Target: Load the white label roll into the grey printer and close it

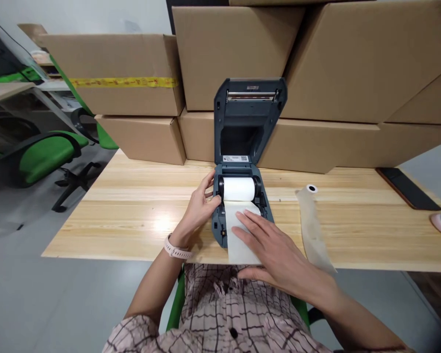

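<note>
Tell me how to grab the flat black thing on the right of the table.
I'd come from above with the right hand, the fingers and thumb across the black thing at its middle, on both long sides. It lies flat, long and narrow, with boxes behind its far end.

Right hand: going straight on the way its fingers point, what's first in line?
From over the paper strip, the right hand would likely meet the white roll's near left corner or the black holder there; depth's unclear. Left thumb sits just beyond.
</note>
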`<state>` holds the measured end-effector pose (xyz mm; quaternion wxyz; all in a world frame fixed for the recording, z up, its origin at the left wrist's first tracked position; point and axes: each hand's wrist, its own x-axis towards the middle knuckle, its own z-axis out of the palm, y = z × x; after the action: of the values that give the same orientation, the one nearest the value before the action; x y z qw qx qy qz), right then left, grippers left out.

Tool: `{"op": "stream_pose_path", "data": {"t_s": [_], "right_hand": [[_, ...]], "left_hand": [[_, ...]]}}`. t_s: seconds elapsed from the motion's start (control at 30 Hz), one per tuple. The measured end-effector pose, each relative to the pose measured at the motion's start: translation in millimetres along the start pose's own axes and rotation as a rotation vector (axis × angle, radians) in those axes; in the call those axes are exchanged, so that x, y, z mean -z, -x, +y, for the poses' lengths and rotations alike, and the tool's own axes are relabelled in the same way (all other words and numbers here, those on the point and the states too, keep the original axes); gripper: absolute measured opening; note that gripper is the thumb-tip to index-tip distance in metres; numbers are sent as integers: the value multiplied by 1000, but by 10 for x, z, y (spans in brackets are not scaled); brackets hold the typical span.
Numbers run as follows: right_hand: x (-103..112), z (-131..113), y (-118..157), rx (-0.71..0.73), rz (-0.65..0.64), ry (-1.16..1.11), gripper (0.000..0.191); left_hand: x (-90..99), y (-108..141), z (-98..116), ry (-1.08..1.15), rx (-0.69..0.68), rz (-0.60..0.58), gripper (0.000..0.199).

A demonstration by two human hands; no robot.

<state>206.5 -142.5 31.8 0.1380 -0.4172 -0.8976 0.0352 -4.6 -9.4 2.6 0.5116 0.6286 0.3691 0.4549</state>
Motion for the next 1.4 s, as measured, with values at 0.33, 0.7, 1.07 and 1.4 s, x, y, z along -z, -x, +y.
{"op": "stream_pose_path", "data": {"t_s": [0.33,0.7,1.07,1.4], "right_hand": [[-179,-135,-60,-51,53,101,93],[-96,-255,-101,-62,109,188,92],[-132,-111,-32,-42,81,98,86],[953,973,-575,-130,739,-394,58]], "left_hand": [[34,-5,-3,-41,10,-6,76],[23,-14,18,-65,20,21,78],[31,6,5,-71,4,-29,78],[25,-1,37,20,94,63,74]]}}
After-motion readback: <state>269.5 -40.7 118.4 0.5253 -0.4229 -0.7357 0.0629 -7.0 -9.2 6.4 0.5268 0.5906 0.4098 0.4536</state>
